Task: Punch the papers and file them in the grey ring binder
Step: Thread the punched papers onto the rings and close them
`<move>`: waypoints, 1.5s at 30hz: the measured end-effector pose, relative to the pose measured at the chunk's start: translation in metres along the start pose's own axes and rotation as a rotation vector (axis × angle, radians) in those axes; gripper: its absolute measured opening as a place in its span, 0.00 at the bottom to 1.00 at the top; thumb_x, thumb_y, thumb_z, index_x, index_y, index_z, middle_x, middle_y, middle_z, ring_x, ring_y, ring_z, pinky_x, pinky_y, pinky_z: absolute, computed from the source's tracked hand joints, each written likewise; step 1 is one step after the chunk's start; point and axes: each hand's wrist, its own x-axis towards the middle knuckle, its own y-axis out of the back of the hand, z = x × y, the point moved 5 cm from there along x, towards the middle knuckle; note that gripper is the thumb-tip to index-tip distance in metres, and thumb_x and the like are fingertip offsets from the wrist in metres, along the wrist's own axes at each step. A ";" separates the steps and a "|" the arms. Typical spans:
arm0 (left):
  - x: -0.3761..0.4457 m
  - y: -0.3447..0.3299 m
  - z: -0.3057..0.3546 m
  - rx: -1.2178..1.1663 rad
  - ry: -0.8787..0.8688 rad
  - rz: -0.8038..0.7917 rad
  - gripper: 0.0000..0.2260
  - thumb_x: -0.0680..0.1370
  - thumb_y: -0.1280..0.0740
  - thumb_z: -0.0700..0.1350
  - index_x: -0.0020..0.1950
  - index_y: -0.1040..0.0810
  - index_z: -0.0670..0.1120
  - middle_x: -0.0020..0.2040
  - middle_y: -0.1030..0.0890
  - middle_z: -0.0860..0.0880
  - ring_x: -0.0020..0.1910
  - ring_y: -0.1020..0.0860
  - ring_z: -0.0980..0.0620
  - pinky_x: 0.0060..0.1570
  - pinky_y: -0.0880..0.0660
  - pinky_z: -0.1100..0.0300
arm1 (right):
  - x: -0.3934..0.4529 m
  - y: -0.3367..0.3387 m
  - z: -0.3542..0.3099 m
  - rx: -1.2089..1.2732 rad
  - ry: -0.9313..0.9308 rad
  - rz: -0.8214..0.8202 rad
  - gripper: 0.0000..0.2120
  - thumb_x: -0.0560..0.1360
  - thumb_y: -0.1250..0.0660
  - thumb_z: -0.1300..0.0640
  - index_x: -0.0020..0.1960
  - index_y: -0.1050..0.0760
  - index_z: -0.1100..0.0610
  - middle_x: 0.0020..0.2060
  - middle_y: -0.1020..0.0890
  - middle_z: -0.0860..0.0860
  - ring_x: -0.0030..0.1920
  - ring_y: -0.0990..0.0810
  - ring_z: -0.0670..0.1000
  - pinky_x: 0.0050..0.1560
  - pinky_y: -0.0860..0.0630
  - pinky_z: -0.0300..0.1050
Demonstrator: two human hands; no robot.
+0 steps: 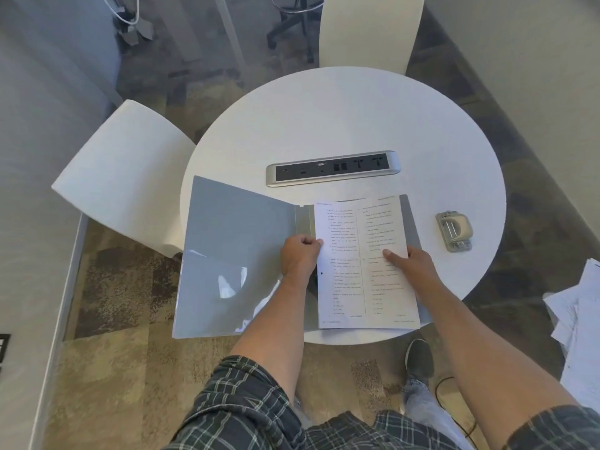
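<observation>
A: Papers point(363, 261) lie printed side up on the right half of the grey ring binder point(233, 254), which is spread open at the near edge of the round white tabletop point(357, 118). The binder's left cover overhangs the tabletop's edge.

B: And the hands?

A: In the head view, the left hand point(300, 256) is curled closed at the sheet's left margin, fingertips pinching that edge beside the binder's spine. The right hand point(410, 263) grips the sheet's right edge, its thumb pressed flat on the print and its fingers tucked out of sight beneath.

B: Any holes showing?

A: One dark hole sits in the left margin, just below the left hand.

B: What else is on the tabletop?

A: A hole punch point(454, 231) stands to the right of the binder, apart from it. A silver socket strip point(332, 168) is set into the middle of the tabletop, beyond the binder. More loose white sheets point(578, 319) lie at the far right, off the tabletop. Two white chairs point(130, 170) stand at the tabletop's left and far sides.
</observation>
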 end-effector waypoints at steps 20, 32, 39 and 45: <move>0.001 -0.008 0.005 -0.099 0.113 -0.007 0.06 0.71 0.24 0.48 0.37 0.18 0.49 0.39 0.15 0.52 0.39 0.16 0.47 0.41 0.17 0.53 | 0.002 0.008 0.007 0.179 -0.125 0.057 0.07 0.75 0.24 0.58 0.51 0.19 0.58 0.45 0.12 0.53 0.44 0.13 0.58 0.41 0.19 0.48; 0.010 -0.013 0.001 -0.146 0.227 -0.111 0.04 0.64 0.28 0.44 0.36 0.18 0.45 0.41 0.13 0.41 0.34 0.20 0.44 0.37 0.25 0.56 | 0.006 0.015 0.013 0.191 -0.155 0.034 0.13 0.73 0.23 0.59 0.56 0.18 0.58 0.48 0.12 0.54 0.47 0.12 0.61 0.53 0.17 0.59; 0.007 -0.009 0.005 -0.209 0.331 -0.103 0.05 0.66 0.27 0.40 0.40 0.17 0.42 0.42 0.13 0.40 0.33 0.20 0.45 0.37 0.25 0.57 | 0.008 0.014 0.013 0.173 -0.168 0.029 0.11 0.72 0.24 0.59 0.53 0.18 0.58 0.44 0.11 0.53 0.45 0.12 0.60 0.52 0.17 0.59; 0.008 -0.011 0.003 -0.275 0.379 -0.079 0.06 0.66 0.28 0.40 0.41 0.18 0.42 0.39 0.14 0.42 0.31 0.22 0.46 0.35 0.25 0.58 | 0.012 0.014 0.010 0.222 -0.240 0.047 0.10 0.69 0.23 0.62 0.49 0.20 0.59 0.46 0.12 0.58 0.46 0.13 0.63 0.53 0.17 0.62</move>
